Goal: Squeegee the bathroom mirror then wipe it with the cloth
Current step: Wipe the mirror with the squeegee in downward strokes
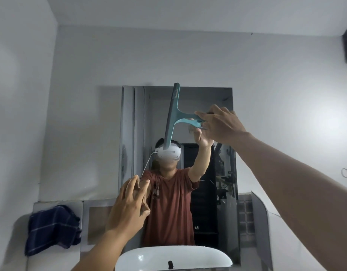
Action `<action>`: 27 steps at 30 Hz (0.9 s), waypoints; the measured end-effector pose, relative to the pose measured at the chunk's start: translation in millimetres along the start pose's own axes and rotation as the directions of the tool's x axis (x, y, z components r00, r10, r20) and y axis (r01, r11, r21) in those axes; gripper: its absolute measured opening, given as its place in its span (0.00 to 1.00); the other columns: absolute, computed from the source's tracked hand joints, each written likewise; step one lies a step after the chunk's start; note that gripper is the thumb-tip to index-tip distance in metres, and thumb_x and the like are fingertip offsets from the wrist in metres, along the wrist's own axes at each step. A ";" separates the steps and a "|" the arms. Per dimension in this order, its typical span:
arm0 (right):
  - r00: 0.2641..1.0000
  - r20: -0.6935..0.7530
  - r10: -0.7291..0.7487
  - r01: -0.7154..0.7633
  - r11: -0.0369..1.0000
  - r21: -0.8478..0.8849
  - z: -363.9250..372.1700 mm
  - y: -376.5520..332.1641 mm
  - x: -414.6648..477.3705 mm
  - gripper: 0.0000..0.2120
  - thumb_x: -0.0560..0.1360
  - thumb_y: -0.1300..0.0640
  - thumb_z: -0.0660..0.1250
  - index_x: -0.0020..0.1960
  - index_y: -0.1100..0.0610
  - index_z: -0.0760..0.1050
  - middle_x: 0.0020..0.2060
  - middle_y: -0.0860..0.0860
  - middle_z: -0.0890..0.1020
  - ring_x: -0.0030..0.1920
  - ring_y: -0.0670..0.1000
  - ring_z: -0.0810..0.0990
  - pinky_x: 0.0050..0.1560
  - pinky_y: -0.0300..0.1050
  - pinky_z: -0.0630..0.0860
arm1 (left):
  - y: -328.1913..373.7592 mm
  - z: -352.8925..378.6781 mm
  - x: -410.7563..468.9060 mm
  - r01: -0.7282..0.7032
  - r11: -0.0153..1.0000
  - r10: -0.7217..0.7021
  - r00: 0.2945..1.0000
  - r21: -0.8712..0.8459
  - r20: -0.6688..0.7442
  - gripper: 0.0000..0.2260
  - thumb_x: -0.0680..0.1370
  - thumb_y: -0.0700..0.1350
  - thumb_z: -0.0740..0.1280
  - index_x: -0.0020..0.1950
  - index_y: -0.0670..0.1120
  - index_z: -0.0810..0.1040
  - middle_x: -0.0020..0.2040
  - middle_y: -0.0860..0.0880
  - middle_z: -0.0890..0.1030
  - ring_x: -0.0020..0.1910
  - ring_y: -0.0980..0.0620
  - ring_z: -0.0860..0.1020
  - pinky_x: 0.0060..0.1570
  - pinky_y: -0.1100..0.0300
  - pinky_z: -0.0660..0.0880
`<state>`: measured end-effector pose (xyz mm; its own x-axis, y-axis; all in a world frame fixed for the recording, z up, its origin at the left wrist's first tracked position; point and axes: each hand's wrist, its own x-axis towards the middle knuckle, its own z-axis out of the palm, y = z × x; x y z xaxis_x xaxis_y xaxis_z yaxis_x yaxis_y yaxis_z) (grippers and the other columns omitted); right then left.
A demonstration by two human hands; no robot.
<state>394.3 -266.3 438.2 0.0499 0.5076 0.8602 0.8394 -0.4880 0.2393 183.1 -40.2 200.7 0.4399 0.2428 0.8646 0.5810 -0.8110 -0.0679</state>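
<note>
your teal squeegee (171, 116) blade near upright against the upper mirror (206, 98), handle pointing right, your dark blue checked cloth (51, 229) crumpled on the ledge at lower left

Both forearms are bare, with no sleeve, watch or ring on the left hand (127, 210) or the right hand (221, 124). The mirror's reflection shows a rust-red short-sleeved T-shirt (168, 208) with small dark print on the chest, a white headset (168, 153) across the eyes, and a thin white cable (147, 165) trailing from its side.
</note>
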 end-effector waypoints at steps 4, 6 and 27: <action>1.000 0.011 0.011 -0.010 1.000 -0.025 -9.7 8.6 -5.7 0.24 0.83 0.52 0.59 0.78 0.41 0.62 0.65 0.54 0.74 0.63 0.60 0.75 0.62 0.58 0.73 | -0.8 0.6 0.1 -0.003 1.000 0.003 1.000 -0.005 0.003 0.47 0.61 0.53 0.83 0.77 0.50 0.67 0.76 0.40 0.65 0.73 0.38 0.65 0.56 0.46 0.81; 0.999 0.029 0.039 -0.038 0.999 -0.026 -12.7 15.7 -10.8 0.25 0.83 0.55 0.58 0.79 0.42 0.61 0.65 0.54 0.73 0.64 0.60 0.74 0.62 0.59 0.73 | -0.7 0.8 0.1 -0.004 1.000 0.004 1.000 -0.008 0.002 0.47 0.60 0.52 0.83 0.76 0.49 0.68 0.75 0.40 0.66 0.73 0.38 0.66 0.56 0.46 0.81; 0.942 0.075 0.329 -0.336 0.930 0.147 5.4 34.9 -57.9 0.23 0.85 0.51 0.57 0.79 0.45 0.61 0.57 0.55 0.76 0.50 0.59 0.79 0.46 0.48 0.71 | 2.3 -2.2 1.3 0.019 0.999 -0.019 1.000 -0.027 0.015 0.46 0.59 0.50 0.85 0.75 0.48 0.70 0.74 0.39 0.66 0.72 0.37 0.63 0.54 0.42 0.80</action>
<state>423.6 -308.9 394.3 0.3634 0.3710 0.8546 0.8436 -0.5202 -0.1330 183.5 -42.9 202.7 0.4390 0.2656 0.8583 0.5709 -0.8201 -0.0382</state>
